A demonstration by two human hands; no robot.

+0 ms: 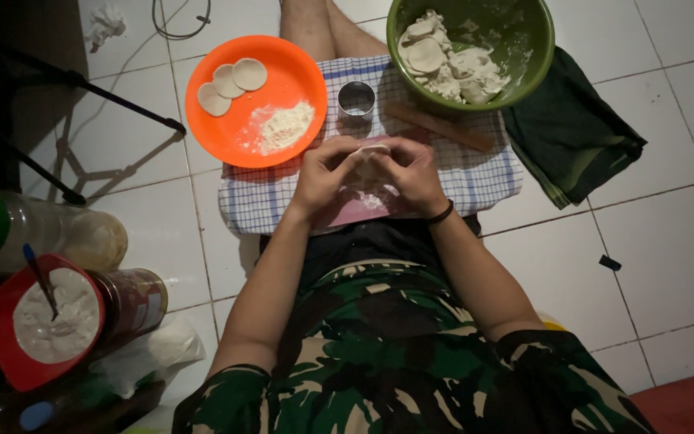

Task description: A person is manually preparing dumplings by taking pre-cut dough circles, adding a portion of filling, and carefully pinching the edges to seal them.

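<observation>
Nearest the camera, the left hand [324,170] and right hand [413,170] met over a pink board [363,210] on the checked cloth [476,181]. Both sets of fingers were closed on a dough piece [369,161] pinched between them, equally near each hand. At 12 o'clock stood a metal ring cutter [357,99]; at 10 o'clock an orange plate [283,68]; at 1 o'clock a green bowl [536,56].

Camouflage shirt [395,354], black wristband [441,214], bare forearms.
</observation>
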